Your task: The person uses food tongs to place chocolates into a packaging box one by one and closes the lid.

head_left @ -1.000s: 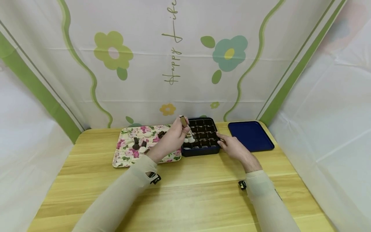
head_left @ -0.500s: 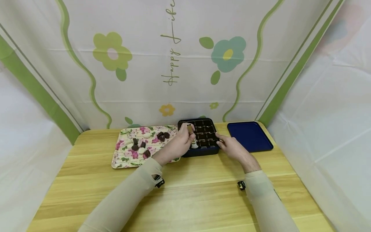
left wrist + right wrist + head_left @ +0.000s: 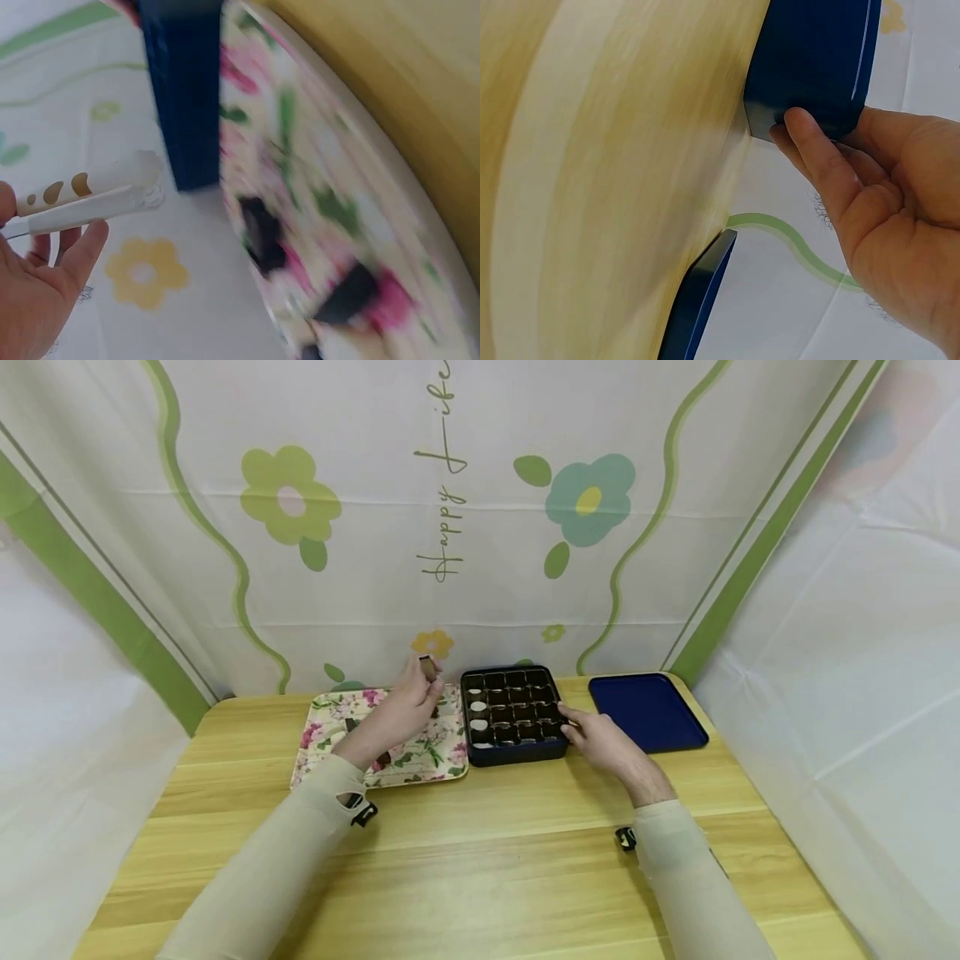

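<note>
Far L: cream rect. tray w/ pink-and-green floral print (image 3: pixel 452 762), flat on table; small dark-brown pieces (image 3: pixel 349 296) lie on it, part hidden by arm, no. can't be told. L hand (image 3: pixel 402 700) above tray, fingers & thumb grasping slim white tongs w/ gold spots (image 3: pixel 82 213); tongs over tray's back R part, tips close tog. in L wrist view, that view blurred. Next R, just beside tray: deep navy-blue rect. box (image 3: pixel 521 754) w/ black compartmented insert (image 3: pixel 525 713); pale roundish pieces (image 3: pixel 478 707) in its leftmost column. R hand (image 3: pixel 602 741) at box's R side, fingertips pinching wall near rim, thumb on outer face. Far R, apart from box: shallow navy-blue rect. tray-like panel (image 3: pixel 651 714), flat. Under all, yellowish wood-grain table (image 3: pixel 480 877); behind, white cloth w/ flower print (image 3: pixel 360 568)
</note>
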`<state>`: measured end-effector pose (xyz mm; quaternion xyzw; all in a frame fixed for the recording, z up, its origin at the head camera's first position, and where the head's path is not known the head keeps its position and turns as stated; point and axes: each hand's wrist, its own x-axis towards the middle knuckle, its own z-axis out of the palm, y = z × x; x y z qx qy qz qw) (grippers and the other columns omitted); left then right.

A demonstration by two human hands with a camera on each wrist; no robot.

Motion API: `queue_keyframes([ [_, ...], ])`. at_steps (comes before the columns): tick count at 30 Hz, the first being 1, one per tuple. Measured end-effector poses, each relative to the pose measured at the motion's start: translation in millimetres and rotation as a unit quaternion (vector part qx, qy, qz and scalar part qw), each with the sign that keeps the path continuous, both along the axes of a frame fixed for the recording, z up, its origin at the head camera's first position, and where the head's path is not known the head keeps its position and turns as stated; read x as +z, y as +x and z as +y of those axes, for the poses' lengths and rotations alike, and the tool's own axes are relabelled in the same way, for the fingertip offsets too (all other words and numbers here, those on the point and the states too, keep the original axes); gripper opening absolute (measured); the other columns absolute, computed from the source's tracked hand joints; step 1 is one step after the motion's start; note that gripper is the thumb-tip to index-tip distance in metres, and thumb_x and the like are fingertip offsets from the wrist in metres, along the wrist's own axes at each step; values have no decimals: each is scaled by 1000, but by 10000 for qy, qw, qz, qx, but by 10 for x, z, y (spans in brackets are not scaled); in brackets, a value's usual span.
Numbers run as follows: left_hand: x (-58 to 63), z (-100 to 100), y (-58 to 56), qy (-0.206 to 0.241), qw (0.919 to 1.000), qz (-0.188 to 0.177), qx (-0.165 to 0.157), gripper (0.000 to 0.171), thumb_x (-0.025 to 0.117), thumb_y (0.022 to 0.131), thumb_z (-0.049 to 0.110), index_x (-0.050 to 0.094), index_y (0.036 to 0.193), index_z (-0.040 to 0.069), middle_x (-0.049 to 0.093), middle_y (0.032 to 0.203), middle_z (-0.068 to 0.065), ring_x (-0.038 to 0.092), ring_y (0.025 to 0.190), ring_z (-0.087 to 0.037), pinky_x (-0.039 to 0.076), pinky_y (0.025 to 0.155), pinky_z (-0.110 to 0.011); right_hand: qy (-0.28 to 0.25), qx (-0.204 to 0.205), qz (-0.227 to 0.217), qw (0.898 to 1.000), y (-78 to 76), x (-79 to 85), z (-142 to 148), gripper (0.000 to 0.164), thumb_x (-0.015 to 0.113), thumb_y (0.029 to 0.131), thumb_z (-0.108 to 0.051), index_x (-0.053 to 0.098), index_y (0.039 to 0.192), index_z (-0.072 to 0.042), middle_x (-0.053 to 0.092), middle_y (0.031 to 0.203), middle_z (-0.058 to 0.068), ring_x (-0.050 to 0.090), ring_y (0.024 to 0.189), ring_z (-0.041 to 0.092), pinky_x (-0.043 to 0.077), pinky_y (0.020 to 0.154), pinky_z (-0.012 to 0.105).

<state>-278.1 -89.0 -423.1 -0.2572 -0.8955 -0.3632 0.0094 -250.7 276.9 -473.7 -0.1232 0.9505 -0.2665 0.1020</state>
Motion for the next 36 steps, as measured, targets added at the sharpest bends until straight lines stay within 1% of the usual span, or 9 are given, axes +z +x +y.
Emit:
queue_keyframes([
  [3, -130, -152, -62, -166, 9998, -133, 68, 28, 25, 116, 36, 32, 125, 10, 35, 129, -13, 44, 110, -27, 43, 94, -42, -20, -4, -32, 10000, 11, 1, 3, 56, 50, 113, -26, 33, 166, -19, 43, 59, -5, 33, 45, 12, 40, 50, 30],
  [7, -273, -322, -94, -186, 9990, -407, -71, 34, 25, 115, 41, 31, 128, 11, 34, 121, -11, 42, 105, -26, 42, 89, -41, -48, 8, -19, 10000, 19, -8, 5, 55, 51, 113, -26, 34, 165, -18, 43, 59, -5, 34, 45, 12, 41, 50, 29],
  [13, -393, -459, -147, -259, 9977, -526, -335, 32, 30, 116, 37, 34, 130, 8, 37, 119, -9, 43, 105, -24, 43, 87, -39, -69, 3, 11, 10000, 25, -18, 3, 55, 51, 113, -26, 35, 165, -18, 45, 60, -5, 35, 45, 12, 42, 50, 29],
  [20, -344, -431, -82, -77, 9977, -658, -140, 19, 35, 116, 31, 38, 122, 13, 44, 105, -8, 48, 85, -21, 46, 76, -37, -57, 9, -33, 10000, 14, -10, 4, 56, 50, 114, -27, 33, 166, -19, 44, 59, -5, 34, 44, 12, 42, 50, 30],
  [25, -257, -387, 53, 316, 9870, -1569, -126, 20, 35, 116, 31, 37, 124, 13, 45, 88, -7, 44, 55, -17, 48, 55, -39, -77, -13, -51, 10000, 6, 10, 8, 56, 50, 114, -27, 32, 166, -20, 44, 58, -4, 33, 44, 12, 42, 50, 31],
  [27, -261, -399, 74, 419, 9821, -1836, -33, 23, 33, 116, 31, 35, 126, 10, 43, 84, -6, 42, 50, -17, 47, 51, -38, -79, -23, -44, 10000, 6, 18, 9, 55, 50, 114, -27, 33, 166, -20, 44, 59, -4, 33, 44, 13, 42, 50, 31],
  [30, -298, -443, 50, 499, 9810, -1860, 247, 28, 32, 117, 31, 31, 131, 7, 45, 91, -7, 48, 63, -20, 50, 60, -38, -68, -23, -59, 10000, 7, 23, 6, 56, 50, 114, -27, 32, 166, -20, 43, 58, -4, 33, 44, 13, 42, 50, 31],
  [33, -333, -511, 11, 418, 9853, -1596, 453, 35, 30, 117, 34, 24, 134, 3, 45, 102, -12, 57, 87, -29, 52, 81, -44, -50, -1, -67, 10000, 12, 25, 2, 56, 50, 114, -27, 32, 166, -20, 43, 56, -4, 34, 44, 12, 42, 50, 31],
  [36, -345, -578, -7, 338, 9883, -1410, 473, 41, 26, 117, 38, 19, 138, 4, 46, 114, -22, 59, 107, -42, 50, 98, -53, -51, -9, -67, 10000, 21, 26, -5, 56, 50, 114, -26, 32, 166, -20, 44, 56, -5, 34, 44, 13, 42, 50, 31],
])
